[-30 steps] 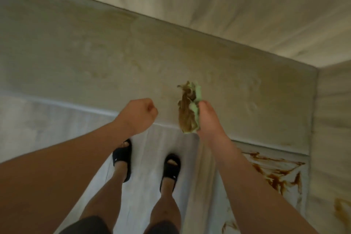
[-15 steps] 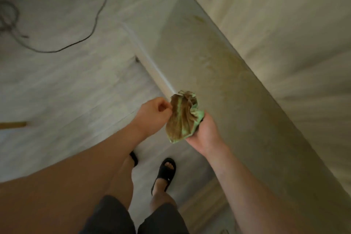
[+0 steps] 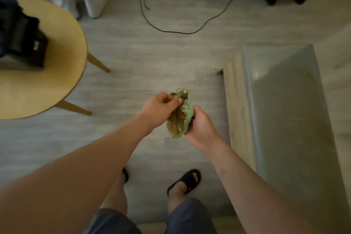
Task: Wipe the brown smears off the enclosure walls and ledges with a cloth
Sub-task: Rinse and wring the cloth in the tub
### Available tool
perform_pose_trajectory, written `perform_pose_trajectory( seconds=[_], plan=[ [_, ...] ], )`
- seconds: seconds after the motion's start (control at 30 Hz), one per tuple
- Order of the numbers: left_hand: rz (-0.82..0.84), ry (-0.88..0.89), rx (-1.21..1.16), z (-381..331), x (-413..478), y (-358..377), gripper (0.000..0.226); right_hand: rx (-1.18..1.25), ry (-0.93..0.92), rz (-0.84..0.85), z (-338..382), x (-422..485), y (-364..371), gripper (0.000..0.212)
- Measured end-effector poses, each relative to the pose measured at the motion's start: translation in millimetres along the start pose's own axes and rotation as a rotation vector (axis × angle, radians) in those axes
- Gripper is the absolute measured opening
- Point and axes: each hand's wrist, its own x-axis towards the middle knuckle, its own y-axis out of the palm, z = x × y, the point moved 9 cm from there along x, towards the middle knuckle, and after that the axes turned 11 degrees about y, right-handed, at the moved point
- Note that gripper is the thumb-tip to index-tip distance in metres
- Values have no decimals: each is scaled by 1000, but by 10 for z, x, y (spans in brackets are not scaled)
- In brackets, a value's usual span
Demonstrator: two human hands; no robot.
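The right hand (image 3: 201,127) curls around the crumpled, brown-stained green cloth (image 3: 180,118), holding it above the floor (image 3: 152,59), left of the enclosure wall (image 3: 284,112); the left hand (image 3: 159,107) pinches the cloth's upper folds between thumb and fingertips

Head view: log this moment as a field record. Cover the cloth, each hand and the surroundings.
cloth: green, crumpled, heavily brown-stained, held over the floor, apart from the enclosure
left hand: pinches the cloth's upper edge
right hand: grips the cloth from its right side
enclosure: pale panel at the right of the view
nearby: round wooden table bearing a black bag; cable on the floor
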Motion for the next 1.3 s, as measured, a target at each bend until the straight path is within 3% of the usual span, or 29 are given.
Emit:
perform_pose_trajectory(
  seconds=[0.07, 0.1, 0.23, 0.37, 0.5, 0.73, 0.83, 0.93, 1.0, 1.17, 1.3],
  plan=[
    [-35, 6, -35, 141, 3, -601, 11, -107, 10, 24, -126, 170, 565, 40],
    [-54, 12, -59, 183, -1, -850, 8, -146, 1, 21, -157, 236, 787, 40],
    [-136, -20, -298, 315, -93, -1928, 11, -320, -68, -40, -264, 505, 1829, 34],
    [-211, -61, -571, 343, -118, -2979, 23, -456, -141, -151, -262, 711, 2815, 11],
    [-311, -52, -766, 314, -93, -3787, 25, -482, -194, -175, -212, 844, 3706, 22],
    [-400, 72, -669, 459, -44, -5095, 28, -643, -199, -52, -346, 1210, 5153, 16],
    [-422, 91, -688, 515, 30, -5532, 28, -636, -163, -20, -403, 1439, 5576, 39],
    [-455, 113, -658, 523, 107, -5865, 28, -637, -142, 34, -408, 1665, 5872, 20],
    [-533, 101, -586, 561, 174, -6141, 30, -628, -111, 58, -418, 1850, 6069, 22],
    [-745, 22, -547, 687, 383, -6842, 55, -561, -82, -31, -290, 2380, 6403, 30],
    [-743, -55, -345, 756, 555, -7246, 34, -603, -81, -127, -98, 2703, 6538, 21]
  ],
)
